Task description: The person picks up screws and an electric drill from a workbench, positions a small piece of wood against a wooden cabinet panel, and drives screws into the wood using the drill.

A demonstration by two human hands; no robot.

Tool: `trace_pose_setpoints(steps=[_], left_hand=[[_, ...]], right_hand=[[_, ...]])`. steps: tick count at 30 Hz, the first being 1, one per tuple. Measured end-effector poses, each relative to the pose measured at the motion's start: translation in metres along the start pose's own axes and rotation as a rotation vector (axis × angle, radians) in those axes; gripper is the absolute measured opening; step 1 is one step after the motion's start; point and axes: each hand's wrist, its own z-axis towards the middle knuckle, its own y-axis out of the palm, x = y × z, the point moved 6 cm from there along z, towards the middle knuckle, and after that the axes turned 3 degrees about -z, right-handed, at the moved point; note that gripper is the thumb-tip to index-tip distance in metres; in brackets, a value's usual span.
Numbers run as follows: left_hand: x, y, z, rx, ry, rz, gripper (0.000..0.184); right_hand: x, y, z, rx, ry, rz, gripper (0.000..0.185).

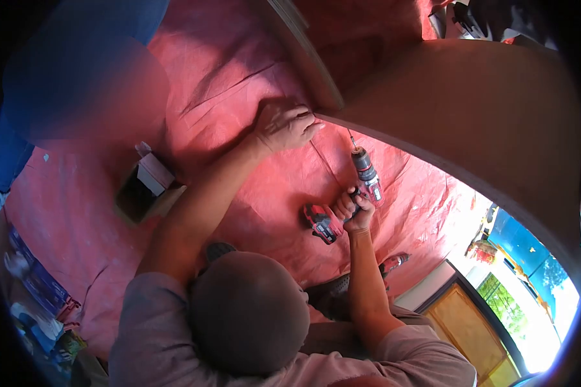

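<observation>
My right hand (360, 214) is wrapped round the grip of a red and black cordless drill (366, 169). Its battery is toward the lower left, and its bit points up close to the lower edge of a brown panel (471, 109). I cannot tell whether the bit touches. My left hand (289, 129) is at the panel's left corner, fingers bent round it and thumb below. A narrower upright board (303, 55) meets the panel there. Between my arms bulges a smooth, blurred, rounded grey-brown shape (248, 316) whose kind I cannot make out.
Red sheeting (239, 187) covers the floor, with folds. An open box (150, 177) stands left of my left forearm. A second red tool (393, 263) lies right of my right forearm. At the upper left is a person in blue (90, 26), partly blurred. A framed yellow-brown panel (467, 322) is at the lower right.
</observation>
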Motion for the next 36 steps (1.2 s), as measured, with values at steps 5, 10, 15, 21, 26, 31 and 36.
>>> trace_pose_setpoints(steps=[5, 10, 15, 21, 26, 31, 36], left_hand=[[0.002, 0.001, 0.000, -0.014, 0.014, 0.025, 0.025], [0.003, -0.002, 0.003, -0.027, -0.025, 0.040, 0.025], [0.004, -0.002, 0.001, -0.031, -0.036, 0.010, 0.028], [0.012, -0.001, -0.002, -0.079, -0.146, -0.033, 0.029], [0.018, 0.026, -0.023, -0.001, -0.205, -0.177, 0.029], [0.042, 0.045, -0.025, 0.225, -0.522, -0.788, 0.027], [0.052, 0.074, -0.035, 0.057, -1.180, -1.478, 0.026]], right_hand=[[-0.002, -0.001, 0.003, -0.025, -0.019, -0.039, 0.031], [-0.001, -0.004, 0.003, -0.033, -0.008, -0.028, 0.030], [0.000, -0.002, 0.003, -0.056, -0.015, 0.019, 0.028], [-0.002, 0.000, 0.002, -0.057, -0.026, -0.027, 0.027], [-0.004, -0.001, 0.003, -0.053, -0.035, -0.056, 0.026], [-0.006, -0.001, 0.004, -0.089, -0.033, -0.036, 0.026], [-0.009, 0.003, 0.004, -0.098, -0.034, -0.072, 0.026]])
